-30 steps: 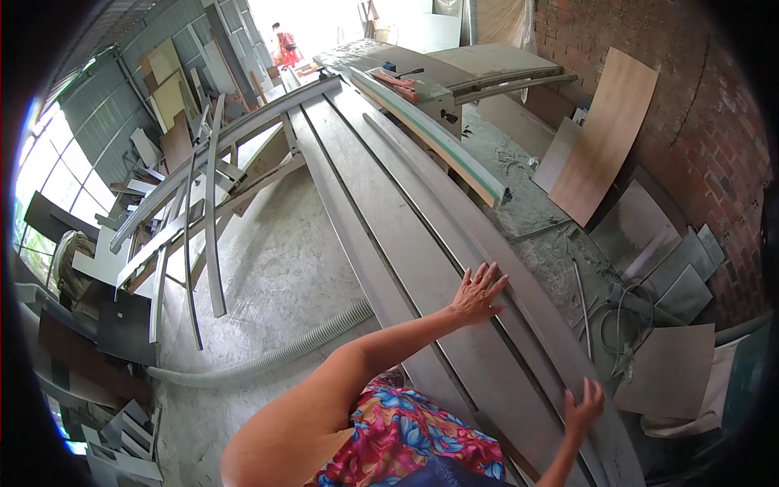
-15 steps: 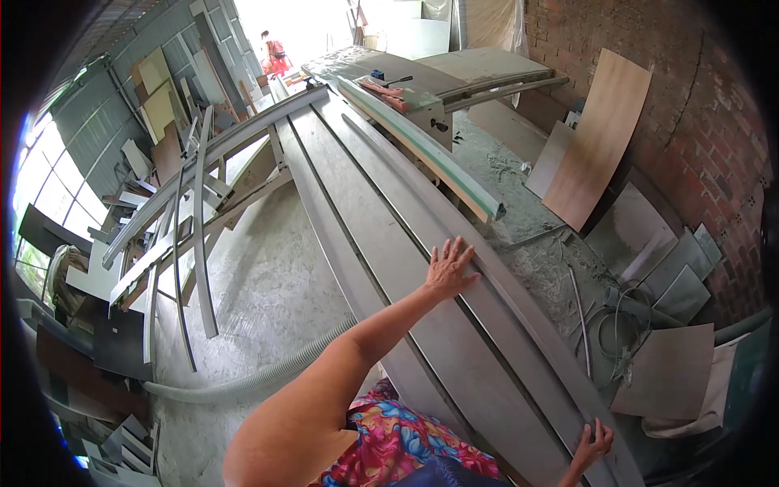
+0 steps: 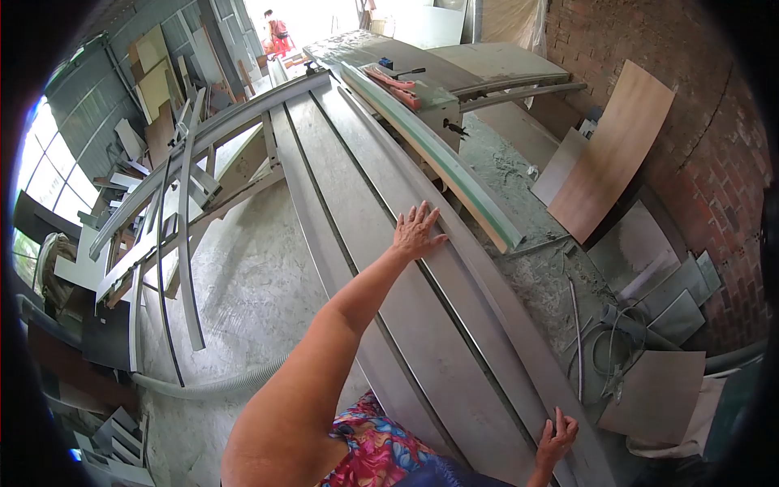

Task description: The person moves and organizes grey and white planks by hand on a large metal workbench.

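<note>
A long grey metal table (image 3: 381, 268) with dark lengthwise grooves runs from beneath me toward the bright doorway. My left hand (image 3: 417, 232) lies palm down on its surface, fingers spread, across a groove near the raised right-hand strip. Nearer to me, my right hand (image 3: 557, 437) rests on the strip along the table's right side, its fingers loosely bent and apart. Nothing shows in either hand. A green-edged straight rail (image 3: 438, 162) lies beyond my left hand, to the right of the table.
A slatted metal side frame (image 3: 191, 195) juts out left. A ribbed hose (image 3: 219, 385) crosses the floor. Boards (image 3: 613, 154) lean on the brick wall at right, with a coiled cable (image 3: 614, 345) below. Red-handled tools (image 3: 393, 87) lie further back. A person (image 3: 277, 32) sits near the doorway.
My left hand has slid forward along the table, staying flat. My right hand has moved a little forward too. The whole view has shifted slightly.
</note>
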A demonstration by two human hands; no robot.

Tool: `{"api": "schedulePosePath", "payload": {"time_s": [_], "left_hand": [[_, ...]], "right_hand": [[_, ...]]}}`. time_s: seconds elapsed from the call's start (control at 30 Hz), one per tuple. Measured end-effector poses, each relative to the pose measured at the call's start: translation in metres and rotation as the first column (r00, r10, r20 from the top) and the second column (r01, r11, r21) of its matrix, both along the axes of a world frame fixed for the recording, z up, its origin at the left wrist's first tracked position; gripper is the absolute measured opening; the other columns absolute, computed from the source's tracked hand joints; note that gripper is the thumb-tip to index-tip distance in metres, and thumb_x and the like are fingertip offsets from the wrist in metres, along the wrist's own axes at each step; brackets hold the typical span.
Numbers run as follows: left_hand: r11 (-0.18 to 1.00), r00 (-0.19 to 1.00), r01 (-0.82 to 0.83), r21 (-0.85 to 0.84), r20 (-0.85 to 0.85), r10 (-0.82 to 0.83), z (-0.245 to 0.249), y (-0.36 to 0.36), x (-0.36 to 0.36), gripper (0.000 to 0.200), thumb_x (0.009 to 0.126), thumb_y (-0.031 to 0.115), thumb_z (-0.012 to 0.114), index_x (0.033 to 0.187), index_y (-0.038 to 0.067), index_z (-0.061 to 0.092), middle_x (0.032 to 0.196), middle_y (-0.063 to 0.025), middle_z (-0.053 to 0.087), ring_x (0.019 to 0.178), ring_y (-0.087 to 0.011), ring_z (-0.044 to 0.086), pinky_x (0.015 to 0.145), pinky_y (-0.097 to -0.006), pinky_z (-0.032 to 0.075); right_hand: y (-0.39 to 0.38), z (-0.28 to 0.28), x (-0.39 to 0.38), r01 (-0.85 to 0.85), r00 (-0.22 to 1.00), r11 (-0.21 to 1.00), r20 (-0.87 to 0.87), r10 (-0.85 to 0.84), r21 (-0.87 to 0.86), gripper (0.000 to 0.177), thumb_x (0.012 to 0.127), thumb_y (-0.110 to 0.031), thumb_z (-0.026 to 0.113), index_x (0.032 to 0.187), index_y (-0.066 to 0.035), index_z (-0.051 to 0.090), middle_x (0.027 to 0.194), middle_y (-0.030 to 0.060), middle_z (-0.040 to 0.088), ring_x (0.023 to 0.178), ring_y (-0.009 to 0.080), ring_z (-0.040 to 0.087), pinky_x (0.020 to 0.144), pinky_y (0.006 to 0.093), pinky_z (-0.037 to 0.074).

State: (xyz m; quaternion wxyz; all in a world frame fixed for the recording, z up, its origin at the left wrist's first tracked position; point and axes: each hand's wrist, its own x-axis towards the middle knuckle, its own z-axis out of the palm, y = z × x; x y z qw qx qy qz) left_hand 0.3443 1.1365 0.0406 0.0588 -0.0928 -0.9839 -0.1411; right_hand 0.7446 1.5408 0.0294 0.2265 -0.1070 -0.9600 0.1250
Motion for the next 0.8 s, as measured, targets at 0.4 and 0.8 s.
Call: {"api": "schedulePosePath", "payload": {"time_s": [0.4, 0.8], "left_hand": [[1.0, 1.0, 0.009, 0.002, 0.022, -0.009, 0.005, -0.048, -0.066, 0.074, 0.084, 0.06, 0.042, 0.143, 0.021, 0.021, 0.149, -0.0146, 0.014, 0.135, -0.0351, 0.018, 0.108, -0.0508, 0.018], [0.999, 0.999, -0.038, 0.003, -0.003, 0.038, 0.005, -0.064, -0.091, 0.07, 0.085, 0.056, 0.043, 0.142, 0.021, 0.023, 0.149, -0.0117, 0.014, 0.136, -0.0335, 0.019, 0.108, -0.0502, 0.019]], "right_hand": [[0.0, 0.01, 0.008, 0.229, 0.951, 0.97, 0.231, -0.205, -0.081, 0.04, 0.084, -0.043, 0.058, 0.108, -0.012, 0.067, 0.103, 0.0138, 0.055, 0.094, 0.0289, 0.05, 0.084, 0.04, 0.042], [0.009, -0.002, 0.016, 0.242, 0.954, 0.967, 0.203, -0.222, -0.08, 0.045, 0.083, -0.048, 0.058, 0.111, -0.014, 0.066, 0.102, 0.0163, 0.055, 0.09, 0.0299, 0.051, 0.082, 0.042, 0.041]]}}
